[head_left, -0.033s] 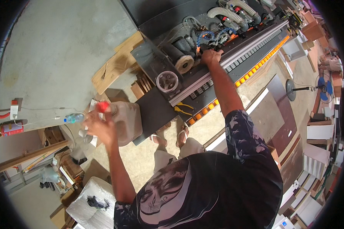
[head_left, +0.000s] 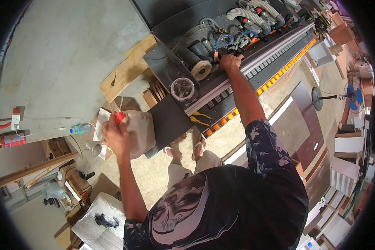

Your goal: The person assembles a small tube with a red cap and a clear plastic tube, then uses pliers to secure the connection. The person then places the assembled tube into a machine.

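My left hand [head_left: 116,135] closes its fingers around a red cap [head_left: 120,117] at the top of a translucent whitish jerrycan [head_left: 139,133]. A thin pale tube [head_left: 121,102] rises beside the cap. At the far side, my right hand [head_left: 230,62] rests on the machine, its fingers curled around a dark part that they mostly hide. Next to it sit a round buffing wheel [head_left: 201,70] and coiled blue tubing [head_left: 226,38]. Below, a clear round cup [head_left: 182,89] is fixed to the machine, and yellow-handled pliers [head_left: 201,118] lie near its end.
Orange rollers [head_left: 264,87] line the machine's near edge. A wooden board [head_left: 127,68] leans by the grey wall. A plastic bottle [head_left: 81,128] and a red can [head_left: 13,140] are at left. A pedestal fan [head_left: 316,98] and stacked panels [head_left: 348,143] stand at right.
My left hand has shifted slightly right with the red cap and now shows sharply instead of blurred. The thin tube beside the cap shows more clearly. My right hand stays put.
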Available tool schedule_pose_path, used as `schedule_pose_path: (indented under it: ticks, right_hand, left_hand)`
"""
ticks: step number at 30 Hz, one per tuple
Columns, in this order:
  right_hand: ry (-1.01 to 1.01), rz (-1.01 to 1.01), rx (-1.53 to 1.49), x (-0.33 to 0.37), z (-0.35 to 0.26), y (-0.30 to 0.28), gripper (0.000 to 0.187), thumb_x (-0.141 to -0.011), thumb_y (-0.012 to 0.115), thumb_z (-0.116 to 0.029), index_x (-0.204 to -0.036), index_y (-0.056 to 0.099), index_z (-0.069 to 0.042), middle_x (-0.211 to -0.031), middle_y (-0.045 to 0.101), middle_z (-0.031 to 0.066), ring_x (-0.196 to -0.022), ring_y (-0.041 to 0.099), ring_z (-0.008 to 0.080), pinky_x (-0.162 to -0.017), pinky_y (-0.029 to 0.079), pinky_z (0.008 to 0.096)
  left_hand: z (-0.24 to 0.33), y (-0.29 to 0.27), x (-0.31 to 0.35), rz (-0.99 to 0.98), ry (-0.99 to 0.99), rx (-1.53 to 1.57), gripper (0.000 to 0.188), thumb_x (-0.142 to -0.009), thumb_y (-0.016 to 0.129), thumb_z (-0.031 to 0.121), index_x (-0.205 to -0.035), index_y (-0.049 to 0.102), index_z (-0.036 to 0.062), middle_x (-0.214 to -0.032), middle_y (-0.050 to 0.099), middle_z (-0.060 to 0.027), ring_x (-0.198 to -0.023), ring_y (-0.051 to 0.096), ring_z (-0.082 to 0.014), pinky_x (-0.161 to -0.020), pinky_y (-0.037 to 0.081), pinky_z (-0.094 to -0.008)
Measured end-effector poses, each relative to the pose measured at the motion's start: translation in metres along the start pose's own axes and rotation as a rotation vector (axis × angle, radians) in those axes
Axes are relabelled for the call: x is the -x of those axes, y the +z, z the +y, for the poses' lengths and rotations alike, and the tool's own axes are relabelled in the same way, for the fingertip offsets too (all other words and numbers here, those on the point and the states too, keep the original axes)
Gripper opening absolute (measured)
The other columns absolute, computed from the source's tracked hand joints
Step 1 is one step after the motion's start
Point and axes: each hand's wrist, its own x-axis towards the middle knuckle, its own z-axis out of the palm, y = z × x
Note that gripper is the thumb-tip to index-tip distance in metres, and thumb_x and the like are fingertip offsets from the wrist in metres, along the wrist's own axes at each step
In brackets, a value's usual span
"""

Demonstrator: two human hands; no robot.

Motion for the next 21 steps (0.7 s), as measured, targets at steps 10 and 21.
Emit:
schedule_pose_path:
  ticks: [10,21]
  right_hand:
    - [0.022,-0.001,0.039,0.003,0.004,0.005,0.037,-0.108,0.051,-0.023,-0.136,0.075,-0.017,-0.147,0.068,0.0074,-0.133,0.066,0.0303,-0.115,0.025,0.0697]
    - [0.031,-0.060,0.018,0.009,-0.003,-0.008,0.049,-0.104,0.062,-0.042,-0.145,0.067,-0.016,-0.153,0.062,0.0094,-0.144,0.057,0.0295,-0.118,0.027,0.0684]
  left_hand:
    - [-0.004,-0.007,-0.006,-0.032,-0.017,0.144,0.032,-0.100,0.071,0.034,-0.129,0.074,0.0214,-0.106,0.068,-0.0082,-0.116,0.062,-0.0328,-0.099,0.039,-0.0612]
    - [0.008,0.003,-0.004,-0.141,-0.066,0.398,0.051,-0.081,0.090,0.025,-0.123,0.074,-0.0005,-0.106,0.071,-0.0194,-0.103,0.066,-0.0392,-0.094,0.052,-0.0465]
